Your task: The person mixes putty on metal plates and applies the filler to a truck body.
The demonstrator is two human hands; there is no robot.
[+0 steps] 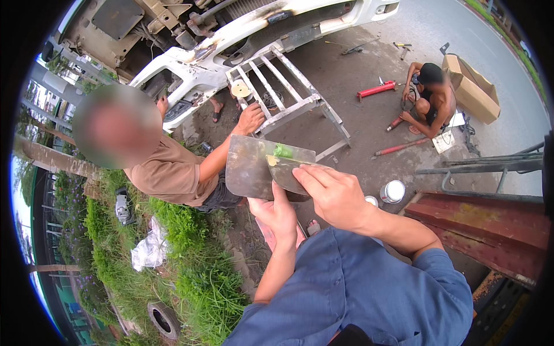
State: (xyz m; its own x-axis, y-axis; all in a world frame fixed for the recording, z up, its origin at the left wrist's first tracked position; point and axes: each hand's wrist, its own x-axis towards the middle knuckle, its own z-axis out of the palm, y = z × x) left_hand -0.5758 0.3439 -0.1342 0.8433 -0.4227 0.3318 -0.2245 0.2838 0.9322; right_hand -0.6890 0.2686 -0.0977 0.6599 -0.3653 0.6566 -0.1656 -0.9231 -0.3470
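Note:
My left hand (pixel 277 214) holds up a flat grey metal plate (pixel 247 164) from beneath, its thumb near the plate's lower edge. On the plate sits a lump of bright green paste (pixel 282 150). My right hand (pixel 340 196) grips a thin dark putty spreader (pixel 284 174), fingers pressed along its top. The spreader lies over the right part of the plate, close below the green paste. A yellowish dab of paste (pixel 272 161) shows at its upper left corner. Part of the plate is hidden by the spreader and my fingers.
A co-worker in a brown shirt (pixel 173 167) stands at left, one hand on a metal step frame (pixel 288 109) before a white vehicle bumper (pixel 231 34). Another person (pixel 435 104) crouches by a cardboard box (pixel 473 89) and red tools. A white can (pixel 394 191) and red beam (pixel 479 228) are at right.

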